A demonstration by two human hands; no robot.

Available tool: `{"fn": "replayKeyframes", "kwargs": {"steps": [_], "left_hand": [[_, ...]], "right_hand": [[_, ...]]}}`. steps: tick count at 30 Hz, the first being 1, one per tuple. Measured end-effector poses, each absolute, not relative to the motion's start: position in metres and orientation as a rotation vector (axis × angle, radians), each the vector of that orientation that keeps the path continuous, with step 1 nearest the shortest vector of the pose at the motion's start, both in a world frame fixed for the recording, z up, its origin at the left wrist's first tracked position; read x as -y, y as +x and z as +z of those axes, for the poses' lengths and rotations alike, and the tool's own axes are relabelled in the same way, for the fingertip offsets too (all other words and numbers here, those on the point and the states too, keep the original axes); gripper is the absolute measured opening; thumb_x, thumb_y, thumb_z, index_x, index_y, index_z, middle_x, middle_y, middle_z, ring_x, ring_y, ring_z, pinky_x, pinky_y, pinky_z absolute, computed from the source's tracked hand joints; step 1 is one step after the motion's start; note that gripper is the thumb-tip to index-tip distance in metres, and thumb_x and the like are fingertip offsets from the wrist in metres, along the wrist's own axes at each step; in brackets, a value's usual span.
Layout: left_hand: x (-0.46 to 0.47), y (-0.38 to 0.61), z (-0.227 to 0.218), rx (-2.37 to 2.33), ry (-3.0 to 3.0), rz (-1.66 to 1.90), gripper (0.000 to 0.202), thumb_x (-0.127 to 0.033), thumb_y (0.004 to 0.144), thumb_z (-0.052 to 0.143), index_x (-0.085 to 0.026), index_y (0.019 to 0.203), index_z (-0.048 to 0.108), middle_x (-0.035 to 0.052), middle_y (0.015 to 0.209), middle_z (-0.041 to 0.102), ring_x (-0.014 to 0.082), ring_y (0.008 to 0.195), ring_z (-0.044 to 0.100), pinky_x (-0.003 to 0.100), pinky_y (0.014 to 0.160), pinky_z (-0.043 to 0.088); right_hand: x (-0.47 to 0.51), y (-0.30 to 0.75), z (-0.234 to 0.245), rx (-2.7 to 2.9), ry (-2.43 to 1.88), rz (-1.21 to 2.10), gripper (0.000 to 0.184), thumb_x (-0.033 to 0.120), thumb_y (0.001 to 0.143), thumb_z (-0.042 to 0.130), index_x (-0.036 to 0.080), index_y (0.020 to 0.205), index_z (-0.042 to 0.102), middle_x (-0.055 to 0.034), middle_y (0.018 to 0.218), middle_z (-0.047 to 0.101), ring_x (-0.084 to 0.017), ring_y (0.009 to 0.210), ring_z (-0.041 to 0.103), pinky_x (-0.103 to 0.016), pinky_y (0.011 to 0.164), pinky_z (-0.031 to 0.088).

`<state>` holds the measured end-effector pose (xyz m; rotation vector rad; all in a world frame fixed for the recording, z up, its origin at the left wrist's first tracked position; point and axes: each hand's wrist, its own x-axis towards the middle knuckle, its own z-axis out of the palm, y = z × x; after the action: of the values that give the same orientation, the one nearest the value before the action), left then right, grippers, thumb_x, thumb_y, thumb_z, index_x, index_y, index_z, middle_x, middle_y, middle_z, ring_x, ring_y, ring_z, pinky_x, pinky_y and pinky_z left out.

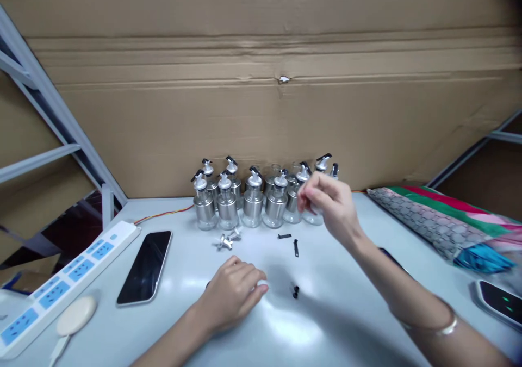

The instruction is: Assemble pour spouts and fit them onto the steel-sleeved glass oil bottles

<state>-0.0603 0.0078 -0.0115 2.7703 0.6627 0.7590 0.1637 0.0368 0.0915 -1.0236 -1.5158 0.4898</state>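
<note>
My right hand [326, 201] is raised in front of a cluster of small glass bottles [253, 201] with silver sleeves and pour-spout caps, at the back of the white table [285, 329]. Its fingers are pinched together by the rightmost bottles; what they hold is hidden. My left hand [233, 291] rests on the table nearer to me, fingers curled down, and whatever is under them is out of sight. Loose silver spout caps [227, 239] lie just beyond it. Small black parts [296, 247] lie between my hands, one more black part [296, 291] beside my left fingertips.
A black phone [145, 266] lies face up at the left, beside a white power strip [61, 285] and a round cream pad [76, 315]. A patterned cloth bundle [440, 220] and another device [499, 302] are at the right. A cardboard wall [261, 84] stands behind the table.
</note>
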Motion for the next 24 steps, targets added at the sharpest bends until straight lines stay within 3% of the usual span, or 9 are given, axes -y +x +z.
{"fn": "replayKeyframes", "kwargs": {"steps": [2, 5, 10, 15, 17, 21, 22, 24], "left_hand": [[-0.008, -0.061, -0.012, -0.635, 2.813, 0.738, 0.041, -0.032, 0.1, 0.022, -0.014, 0.092, 0.058, 0.0054, 0.076, 0.068, 0.016, 0.066, 0.06, 0.03, 0.066, 0.036], [-0.008, -0.061, -0.015, -0.601, 2.837, 0.754, 0.046, -0.035, 0.1, 0.018, -0.014, 0.093, 0.059, 0.0053, 0.075, 0.067, 0.0159, 0.065, 0.059, 0.031, 0.066, 0.036], [-0.009, -0.06, -0.018, -0.591, 2.83, 0.783, 0.048, -0.039, 0.1, 0.019, -0.015, 0.093, 0.06, 0.006, 0.074, 0.067, 0.016, 0.064, 0.059, 0.03, 0.065, 0.035], [-0.011, -0.062, -0.018, -0.68, 2.8, 0.779, 0.051, -0.042, 0.099, 0.017, -0.014, 0.092, 0.06, 0.0062, 0.073, 0.066, 0.0167, 0.064, 0.059, 0.03, 0.064, 0.035], [-0.013, -0.063, -0.018, -0.712, 2.793, 0.784, 0.05, -0.041, 0.099, 0.018, -0.014, 0.092, 0.06, 0.0063, 0.073, 0.066, 0.0169, 0.064, 0.059, 0.031, 0.065, 0.036], [-0.014, -0.065, -0.016, -0.755, 2.766, 0.855, 0.039, -0.034, 0.098, 0.028, -0.014, 0.093, 0.06, 0.0068, 0.074, 0.067, 0.0177, 0.064, 0.06, 0.033, 0.067, 0.039], [-0.014, -0.065, -0.015, -0.771, 2.75, 0.879, 0.035, -0.032, 0.098, 0.03, -0.014, 0.093, 0.06, 0.0071, 0.075, 0.067, 0.018, 0.065, 0.06, 0.033, 0.068, 0.04], [-0.012, -0.065, -0.014, -0.807, 2.677, 0.926, 0.028, -0.028, 0.096, 0.034, -0.015, 0.097, 0.059, 0.0084, 0.08, 0.067, 0.0196, 0.072, 0.061, 0.034, 0.071, 0.043]], "right_hand": [[-0.056, 0.158, 0.126, 1.673, -1.174, 0.268, 0.017, 0.024, 0.077, 0.05, 0.019, 0.061, 0.047, 0.0016, 0.05, 0.054, -0.011, 0.047, 0.046, -0.024, 0.049, 0.035], [-0.096, 0.151, 0.164, 2.1, -1.461, -0.211, 0.012, 0.016, 0.078, 0.05, 0.016, 0.071, 0.06, -0.0031, 0.071, 0.064, -0.015, 0.067, 0.058, -0.027, 0.062, 0.041], [-0.167, 0.147, 0.169, 2.438, -1.572, -0.183, 0.016, 0.002, 0.059, 0.065, 0.018, 0.059, 0.067, -0.0012, 0.059, 0.063, -0.016, 0.058, 0.059, -0.026, 0.057, 0.039], [-0.196, 0.141, 0.144, 2.575, -1.583, -0.109, 0.013, 0.007, 0.055, 0.077, 0.016, 0.06, 0.07, 0.0028, 0.052, 0.062, -0.008, 0.044, 0.052, -0.02, 0.047, 0.037], [-0.193, 0.139, 0.137, 2.576, -1.553, -0.107, 0.008, 0.016, 0.061, 0.077, 0.014, 0.058, 0.069, 0.0038, 0.05, 0.061, -0.005, 0.043, 0.051, -0.018, 0.047, 0.034], [-0.182, 0.143, 0.144, 2.475, -1.446, -0.161, 0.041, 0.034, 0.083, 0.048, 0.007, 0.061, 0.07, 0.0029, 0.06, 0.062, -0.003, 0.057, 0.06, -0.018, 0.054, 0.033], [-0.18, 0.147, 0.15, 2.436, -1.426, -0.171, 0.039, 0.033, 0.082, 0.05, 0.007, 0.062, 0.071, 0.0024, 0.061, 0.063, -0.004, 0.06, 0.061, -0.019, 0.055, 0.035], [-0.177, 0.155, 0.169, 2.338, -1.409, -0.189, 0.012, 0.022, 0.068, 0.072, 0.012, 0.064, 0.071, 0.0009, 0.059, 0.064, -0.01, 0.059, 0.062, -0.021, 0.055, 0.039]]}}
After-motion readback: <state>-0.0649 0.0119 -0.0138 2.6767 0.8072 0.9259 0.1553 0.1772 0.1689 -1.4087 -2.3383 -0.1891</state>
